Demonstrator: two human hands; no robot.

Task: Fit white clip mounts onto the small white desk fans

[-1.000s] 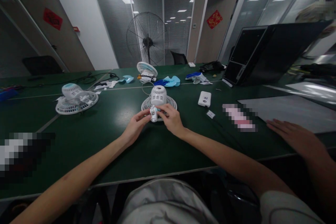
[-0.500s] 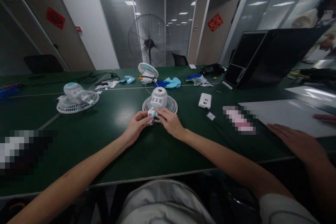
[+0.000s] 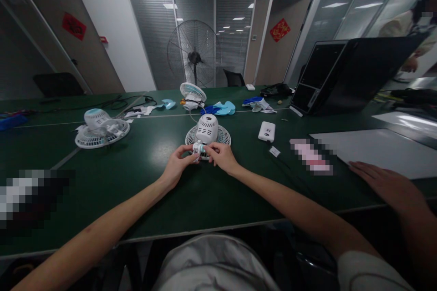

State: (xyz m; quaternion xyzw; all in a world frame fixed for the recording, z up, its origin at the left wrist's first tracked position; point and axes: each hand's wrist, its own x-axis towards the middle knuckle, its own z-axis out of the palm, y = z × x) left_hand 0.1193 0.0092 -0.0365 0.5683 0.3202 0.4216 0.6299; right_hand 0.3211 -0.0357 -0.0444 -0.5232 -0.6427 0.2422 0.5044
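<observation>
A small white fan (image 3: 207, 128) lies grille-down on the green table before me, its motor housing upward. At the near side of the housing is a small white bracket-like part (image 3: 197, 147) with a light-blue knob (image 3: 202, 149). My left hand (image 3: 176, 163) pinches the white part from the left, thumb toward me. From the right, my right hand (image 3: 222, 157) pinches the light-blue knob between thumb and fingers. Whether the white part is joined to the fan cannot be made out, since my fingers cover some of it.
Another white fan (image 3: 102, 129) lies at the left, and a third fan (image 3: 193, 95) is behind mine. Light-blue fan blades (image 3: 225, 108), a white device (image 3: 266, 131) and a black computer case (image 3: 348, 75) are on the table. Another person's hand (image 3: 385, 182) rests by a white board (image 3: 378, 150).
My right hand has shifted slightly, and its fingers are curled closer round the light-blue knob. My left hand keeps its pinch on the white part. The fan stays in place.
</observation>
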